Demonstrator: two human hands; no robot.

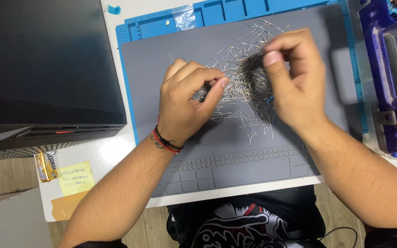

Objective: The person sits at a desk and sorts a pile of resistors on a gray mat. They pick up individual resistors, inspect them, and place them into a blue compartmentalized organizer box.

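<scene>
On the grey mat (171, 59), the left hand (187, 103) pinches a few thin wires at the near left edge of the wire pile (246, 80). The right hand (295, 82), fingertips pinched together, grips strands over the pile's right side.

Dark monitor (47, 64) at left; yellow note (75, 177) and candy wrapper (43, 166) on white table (102, 156); blue plastic case (394, 78) at right; wooden floor (152, 227) below.

An electronics workshop: a grey repair mat (235, 151) with a blue compartment rim covers the white counter (102, 160), a pile of wire leads (246, 87) on it, a blue machine (391, 78) right of the mat.
</scene>
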